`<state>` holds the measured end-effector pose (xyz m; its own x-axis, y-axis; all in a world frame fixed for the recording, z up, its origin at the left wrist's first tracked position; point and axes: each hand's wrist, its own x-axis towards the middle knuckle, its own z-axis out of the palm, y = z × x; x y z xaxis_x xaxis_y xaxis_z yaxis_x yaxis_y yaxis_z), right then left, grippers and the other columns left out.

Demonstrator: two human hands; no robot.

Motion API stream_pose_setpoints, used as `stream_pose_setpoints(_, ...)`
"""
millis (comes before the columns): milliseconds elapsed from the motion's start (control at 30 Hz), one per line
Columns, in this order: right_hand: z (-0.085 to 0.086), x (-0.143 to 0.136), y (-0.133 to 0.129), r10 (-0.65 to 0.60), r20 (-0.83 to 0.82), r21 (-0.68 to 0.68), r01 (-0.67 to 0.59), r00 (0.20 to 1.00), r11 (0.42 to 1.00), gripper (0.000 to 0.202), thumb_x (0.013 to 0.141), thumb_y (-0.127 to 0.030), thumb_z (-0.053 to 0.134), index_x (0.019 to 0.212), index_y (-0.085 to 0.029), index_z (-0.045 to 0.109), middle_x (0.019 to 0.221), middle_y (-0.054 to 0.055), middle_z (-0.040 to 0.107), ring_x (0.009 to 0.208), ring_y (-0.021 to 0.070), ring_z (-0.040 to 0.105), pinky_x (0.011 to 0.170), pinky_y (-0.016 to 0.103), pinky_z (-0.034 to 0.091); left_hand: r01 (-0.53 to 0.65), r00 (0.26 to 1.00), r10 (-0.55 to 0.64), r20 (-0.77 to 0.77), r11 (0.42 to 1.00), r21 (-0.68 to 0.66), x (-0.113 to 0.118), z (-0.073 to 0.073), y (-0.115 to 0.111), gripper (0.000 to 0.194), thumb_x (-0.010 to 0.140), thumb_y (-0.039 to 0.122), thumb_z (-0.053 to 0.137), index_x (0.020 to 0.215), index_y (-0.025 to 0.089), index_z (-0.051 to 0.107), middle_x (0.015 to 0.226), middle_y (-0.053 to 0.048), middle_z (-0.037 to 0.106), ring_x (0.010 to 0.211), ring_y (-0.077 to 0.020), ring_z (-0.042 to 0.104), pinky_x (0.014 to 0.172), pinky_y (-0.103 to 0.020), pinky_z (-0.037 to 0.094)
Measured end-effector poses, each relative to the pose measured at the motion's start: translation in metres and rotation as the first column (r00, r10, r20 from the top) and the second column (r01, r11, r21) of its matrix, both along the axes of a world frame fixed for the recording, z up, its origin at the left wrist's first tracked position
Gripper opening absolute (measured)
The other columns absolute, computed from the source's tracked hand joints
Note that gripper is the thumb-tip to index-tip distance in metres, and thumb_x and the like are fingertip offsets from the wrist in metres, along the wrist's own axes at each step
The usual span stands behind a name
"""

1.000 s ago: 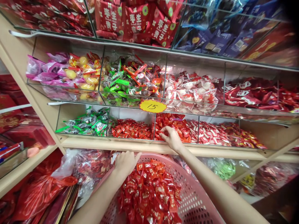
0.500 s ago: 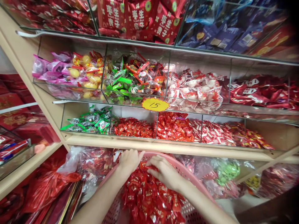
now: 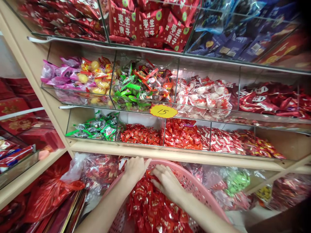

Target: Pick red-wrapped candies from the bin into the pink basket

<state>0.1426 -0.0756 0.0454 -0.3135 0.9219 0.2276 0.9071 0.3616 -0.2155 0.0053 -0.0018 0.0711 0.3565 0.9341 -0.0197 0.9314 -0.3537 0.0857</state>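
Observation:
A pink perforated plastic basket (image 3: pixel 204 194) stands low in front of me, filled with red-wrapped candies (image 3: pixel 155 207). My left hand (image 3: pixel 136 168) is closed over the basket's far left rim, its thumb lying along the edge; its fingertips are hidden beyond the rim. Inside the basket, at the far side of the candies, is my right hand (image 3: pixel 166 181). Its fingers are bent and apart from the thumb, the tips touching the candies. I see no candy held in it.
Above the basket, shelf bins hold red candies (image 3: pixel 182 134), green-wrapped candies (image 3: pixel 103 127) and other sweets. A yellow price tag (image 3: pixel 163 111) reads 15. Bags of sweets (image 3: pixel 236 181) lie under the bottom shelf board (image 3: pixel 170 156). A red plastic bag (image 3: pixel 52 192) sits at the left.
The view has shifted slightly, so the shelves sit a little lower and further right. My right hand's fingers have curled in more at the candies. My left hand stays on the rim.

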Motion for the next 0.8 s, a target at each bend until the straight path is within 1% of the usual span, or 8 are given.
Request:
stream_pose_setpoints(167, 0.0, 0.001, -0.003, -0.016, 0.031, 0.032, 0.015, 0.999, 0.999, 0.008, 0.081, -0.022, 0.055, 0.089, -0.021, 0.055, 0.09, 0.003, 0.056, 0.084, 0.0187, 0.052, 0.071, 0.03, 0.038, 0.006, 1.0, -0.006, 0.002, 1.0, 0.007, 0.0, -0.003, 0.001, 0.063, 0.09, 0.052, 0.022, 0.094, 0.009, 0.068, 0.091, -0.02, 0.067, 0.092, -0.0288, 0.062, 0.08, -0.037, 0.044)
stream_pose_setpoints(300, 0.012, 0.007, -0.001, 0.0, -0.034, 0.114, 0.004, 0.999, 0.994, 0.014, 0.086, -0.032, 0.05, 0.088, -0.02, 0.056, 0.088, 0.004, 0.056, 0.082, 0.018, 0.053, 0.071, 0.029, 0.039, 0.003, 1.0, -0.003, 0.007, 1.0, 0.007, 0.0, -0.003, 0.002, 0.064, 0.09, 0.052, 0.022, 0.093, 0.009, 0.069, 0.091, -0.02, 0.067, 0.092, -0.0286, 0.062, 0.08, -0.037, 0.044)
stream_pose_setpoints(400, 0.029, 0.023, 0.01, -0.046, -0.126, 0.229, 0.074, 0.991, 0.971, 0.021, 0.09, -0.033, 0.043, 0.083, -0.018, 0.056, 0.082, 0.004, 0.056, 0.078, 0.0173, 0.052, 0.071, 0.029, 0.039, 0.001, 1.0, -0.001, 0.006, 1.0, -0.008, 0.0, -0.003, 0.003, 0.064, 0.089, 0.053, 0.022, 0.092, 0.01, 0.069, 0.09, -0.02, 0.067, 0.091, -0.0281, 0.062, 0.08, -0.037, 0.044)
stream_pose_setpoints(533, 0.05, 0.056, 0.037, -0.166, -0.232, 0.331, 0.239, 0.958, 0.913, 0.022, 0.089, -0.032, 0.042, 0.08, -0.018, 0.056, 0.08, 0.005, 0.058, 0.077, 0.0166, 0.053, 0.07, 0.027, 0.039, -0.001, 1.0, 0.001, 0.006, 1.0, -0.011, 0.0, -0.003, 0.003, 0.064, 0.089, 0.053, 0.022, 0.093, 0.01, 0.069, 0.091, -0.02, 0.067, 0.091, -0.0281, 0.062, 0.081, -0.037, 0.044)
stream_pose_setpoints(600, 0.057, 0.072, 0.052, -0.253, -0.237, 0.296, 0.318, 0.938, 0.9, 0.022, 0.086, -0.035, 0.047, 0.078, -0.018, 0.057, 0.078, 0.005, 0.059, 0.074, 0.0168, 0.054, 0.067, 0.026, 0.039, -0.003, 1.0, 0.003, 0.008, 1.0, -0.009, 0.0, -0.003, 0.002, 0.064, 0.089, 0.053, 0.022, 0.093, 0.01, 0.069, 0.09, -0.019, 0.067, 0.091, -0.0282, 0.062, 0.08, -0.037, 0.044)
stream_pose_setpoints(633, 0.059, 0.078, 0.059, -0.297, -0.238, 0.244, 0.352, 0.925, 0.903, 0.022, 0.084, -0.036, 0.05, 0.076, -0.018, 0.058, 0.075, 0.004, 0.06, 0.071, 0.0164, 0.054, 0.065, 0.026, 0.039, -0.003, 1.0, 0.003, 0.007, 1.0, -0.009, 0.0, -0.003, 0.002, 0.064, 0.089, 0.053, 0.022, 0.092, 0.01, 0.069, 0.09, -0.019, 0.067, 0.091, -0.0283, 0.062, 0.08, -0.037, 0.044)
stream_pose_setpoints(733, 0.064, 0.089, 0.075, -0.408, -0.212, 0.009, 0.419, 0.888, 0.908, 0.024, 0.077, -0.04, 0.057, 0.069, -0.018, 0.061, 0.064, 0.002, 0.062, 0.059, 0.014, 0.055, 0.056, 0.023, 0.037, -0.006, 1.0, 0.006, 0.003, 1.0, -0.014, 0.0, -0.002, 0.002, 0.063, 0.089, 0.054, 0.023, 0.092, 0.01, 0.069, 0.09, -0.018, 0.067, 0.091, -0.0287, 0.062, 0.08, -0.037, 0.045)
stream_pose_setpoints(800, 0.066, 0.091, 0.081, -0.445, -0.175, -0.097, 0.434, 0.878, 0.896, 0.024, 0.073, -0.041, 0.061, 0.065, -0.018, 0.063, 0.06, 0.002, 0.063, 0.056, 0.0132, 0.055, 0.052, 0.021, 0.035, -0.008, 1.0, 0.008, 0.001, 1.0, -0.02, 0.0, -0.001, 0.002, 0.064, 0.089, 0.054, 0.023, 0.092, 0.01, 0.069, 0.09, -0.019, 0.067, 0.091, -0.0289, 0.062, 0.08, -0.037, 0.045)
